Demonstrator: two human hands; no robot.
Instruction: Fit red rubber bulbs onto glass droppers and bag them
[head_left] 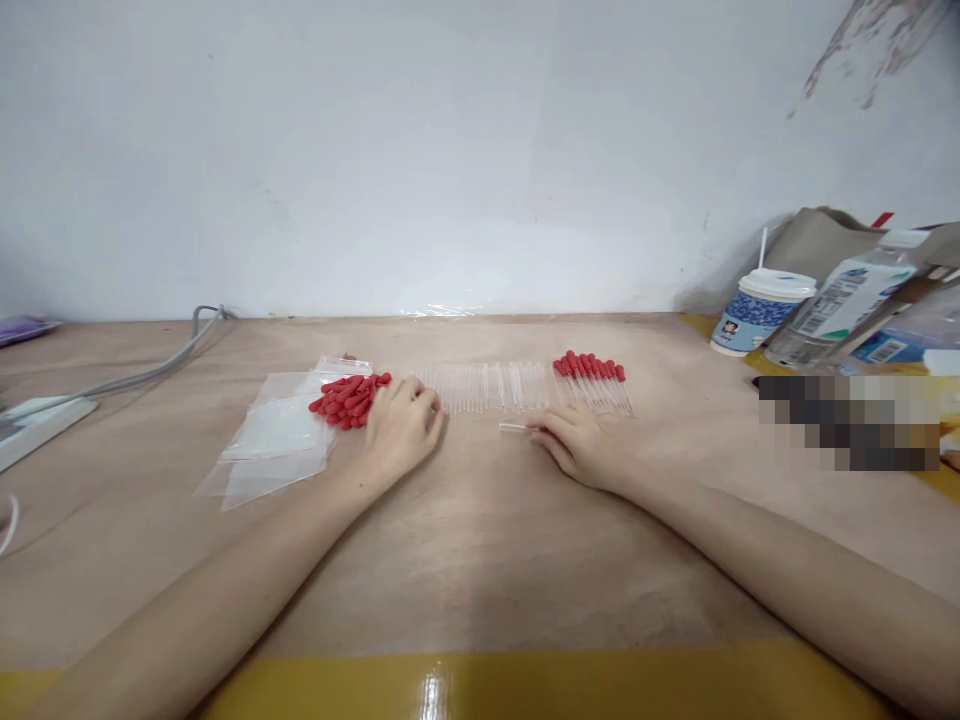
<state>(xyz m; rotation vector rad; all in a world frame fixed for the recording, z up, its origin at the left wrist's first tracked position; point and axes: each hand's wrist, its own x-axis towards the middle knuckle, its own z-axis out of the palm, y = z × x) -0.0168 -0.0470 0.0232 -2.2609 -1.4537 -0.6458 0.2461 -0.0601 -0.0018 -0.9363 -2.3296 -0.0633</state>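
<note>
red bulbs (349, 398) just left of left hand (401, 425). fingers curled, can't tell if one is held. tube row (491, 387) lies beyond both. right hand (577, 445) fingers flat, unclenched, tips touching loose glass tube (514, 427) on bench (480, 560). pinch near its end, lightly: likely rolls.

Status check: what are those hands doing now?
Left hand by red bulbs. Right hand touching loose clear tube. Tube row just beyond both.
</note>
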